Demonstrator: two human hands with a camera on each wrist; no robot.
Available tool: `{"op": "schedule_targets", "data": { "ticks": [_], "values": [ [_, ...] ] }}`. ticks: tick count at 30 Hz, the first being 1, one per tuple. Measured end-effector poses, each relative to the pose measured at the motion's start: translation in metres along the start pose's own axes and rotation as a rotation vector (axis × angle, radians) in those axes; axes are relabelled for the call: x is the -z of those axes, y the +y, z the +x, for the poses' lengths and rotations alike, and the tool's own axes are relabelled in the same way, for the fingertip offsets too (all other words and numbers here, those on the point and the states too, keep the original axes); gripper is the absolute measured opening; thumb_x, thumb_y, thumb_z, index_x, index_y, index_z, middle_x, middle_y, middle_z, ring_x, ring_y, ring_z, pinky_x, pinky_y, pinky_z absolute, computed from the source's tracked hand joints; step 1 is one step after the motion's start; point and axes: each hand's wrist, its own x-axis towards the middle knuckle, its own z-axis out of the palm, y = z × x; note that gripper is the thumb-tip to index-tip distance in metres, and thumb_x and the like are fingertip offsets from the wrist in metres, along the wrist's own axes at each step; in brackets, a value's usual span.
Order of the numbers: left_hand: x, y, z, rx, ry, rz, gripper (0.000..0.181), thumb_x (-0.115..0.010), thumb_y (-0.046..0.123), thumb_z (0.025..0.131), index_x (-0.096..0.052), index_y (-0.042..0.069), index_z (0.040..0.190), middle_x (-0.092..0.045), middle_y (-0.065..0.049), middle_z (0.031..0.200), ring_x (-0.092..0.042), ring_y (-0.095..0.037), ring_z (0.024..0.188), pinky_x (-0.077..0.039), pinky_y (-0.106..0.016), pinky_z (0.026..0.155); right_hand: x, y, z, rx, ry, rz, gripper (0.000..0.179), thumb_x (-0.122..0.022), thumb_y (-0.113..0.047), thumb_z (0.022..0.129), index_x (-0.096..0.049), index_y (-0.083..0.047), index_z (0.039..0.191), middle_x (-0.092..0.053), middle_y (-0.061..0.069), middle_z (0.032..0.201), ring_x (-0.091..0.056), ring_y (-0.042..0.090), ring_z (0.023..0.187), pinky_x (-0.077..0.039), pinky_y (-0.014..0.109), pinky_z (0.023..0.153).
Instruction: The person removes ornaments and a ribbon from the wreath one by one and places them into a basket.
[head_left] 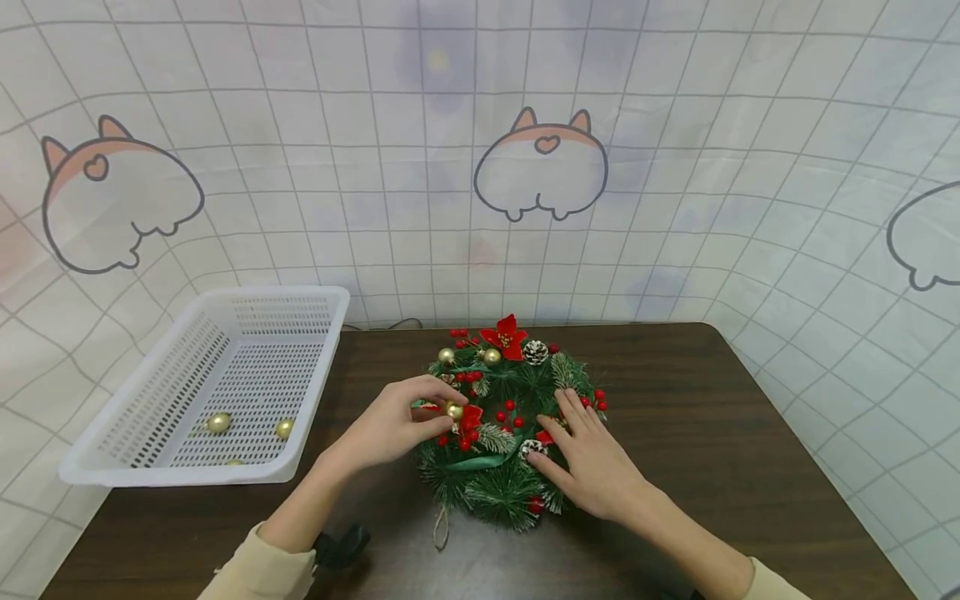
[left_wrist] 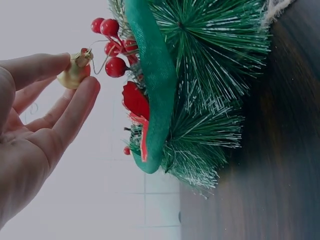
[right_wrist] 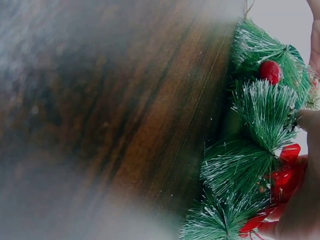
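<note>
A green Christmas wreath [head_left: 504,492] with red berries, red flowers, snow-tipped pinecones and a green ribbon [left_wrist: 155,85] lies on the dark table. My left hand [head_left: 397,419] pinches a small gold ball ornament [left_wrist: 73,78] between thumb and fingertips, over the wreath's left side. A thin wire loop sticks out from the ornament's cap, close to the red berries [left_wrist: 115,67]. My right hand [head_left: 596,462] rests on the wreath's right side with fingers spread, thumb by a pinecone [head_left: 533,449]. Two more gold balls [head_left: 491,357] sit at the wreath's back left.
To the left stands a white plastic basket [head_left: 180,477] with a few gold balls [head_left: 218,423] inside. A twine loop [head_left: 441,530] extends from the wreath's front. Near my left sleeve lies a black object [head_left: 343,546]. A patterned curtain [head_left: 390,192] hangs behind the wooden table [head_left: 675,375].
</note>
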Motion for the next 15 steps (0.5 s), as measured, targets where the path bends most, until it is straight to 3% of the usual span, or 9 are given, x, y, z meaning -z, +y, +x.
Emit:
{"op": "schedule_targets", "data": {
  "ticks": [7,15],
  "values": [
    [-0.006,0.0046,0.0021,-0.025,-0.016,-0.036,0.026,-0.074,0.006,0.095,-0.072,0.007,0.121,-0.066,0.004,0.119,-0.064,-0.017,0.11,-0.059,-0.031,0.088,0.0001,0.0005,-0.0002,-0.001,-0.004,-0.001,0.07,-0.047,-0.059,0.105,-0.055,-0.003,0.147,-0.024,0.026,0.164,-0.015,0.041,0.153,-0.021,0.058,0.12],
    [-0.0087,0.0082,0.0039,-0.028,-0.019,-0.073,0.026,-0.075,0.005,0.094,-0.073,0.012,0.119,-0.068,0.003,0.119,-0.064,-0.015,0.111,-0.056,-0.031,0.094,0.001,0.0001,0.0001,-0.001,-0.007,0.003,0.071,-0.046,-0.059,0.105,-0.055,-0.003,0.147,-0.023,0.026,0.164,-0.014,0.041,0.153,-0.02,0.058,0.12]
  ]
}}
